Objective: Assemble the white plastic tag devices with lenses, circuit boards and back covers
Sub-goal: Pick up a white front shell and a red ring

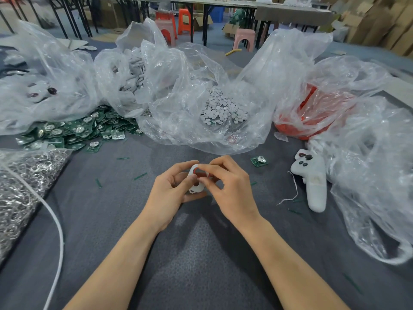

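Note:
Both hands meet over the grey table, holding one white plastic tag shell that shows a red ring at its top. My left hand cups the shell from the left and below. My right hand pinches its top right edge with thumb and fingertips; much of the shell is hidden by the fingers. A heap of green circuit boards lies at the left. Small white round discs fill an open clear bag at the centre back. White tag shells sit in another clear bag behind.
A single green circuit board lies right of my hands. A white controller rests at the right beside crumpled clear bags. A red-filled bag sits behind it. A bag of metal rings and a white cable lie at the left.

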`<state>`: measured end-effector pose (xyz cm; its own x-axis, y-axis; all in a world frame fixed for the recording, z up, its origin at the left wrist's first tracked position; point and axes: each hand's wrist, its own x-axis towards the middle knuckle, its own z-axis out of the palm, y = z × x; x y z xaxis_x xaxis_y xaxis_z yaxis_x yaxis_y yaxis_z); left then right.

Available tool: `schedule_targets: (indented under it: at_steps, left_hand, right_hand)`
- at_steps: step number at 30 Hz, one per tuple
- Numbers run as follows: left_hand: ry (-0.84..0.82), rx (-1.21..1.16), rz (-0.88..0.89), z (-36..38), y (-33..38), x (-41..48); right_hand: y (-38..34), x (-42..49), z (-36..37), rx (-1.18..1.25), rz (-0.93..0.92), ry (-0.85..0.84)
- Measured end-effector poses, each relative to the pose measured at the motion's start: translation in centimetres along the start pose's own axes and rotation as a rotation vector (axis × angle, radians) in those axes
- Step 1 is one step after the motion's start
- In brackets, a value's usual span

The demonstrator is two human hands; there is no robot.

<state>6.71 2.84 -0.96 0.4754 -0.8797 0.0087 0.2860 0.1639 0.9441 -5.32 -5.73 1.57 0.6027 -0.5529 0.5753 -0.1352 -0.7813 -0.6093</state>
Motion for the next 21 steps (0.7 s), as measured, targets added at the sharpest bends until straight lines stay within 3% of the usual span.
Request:
schedule_targets:
  at_steps: [21]
  left_hand:
    - [0.005, -0.012, 0.012, -0.07, -0.17, -0.07]
  right_hand:
    - [-0.03, -0.26, 0.37, 0.009, 0.018, 0.02]
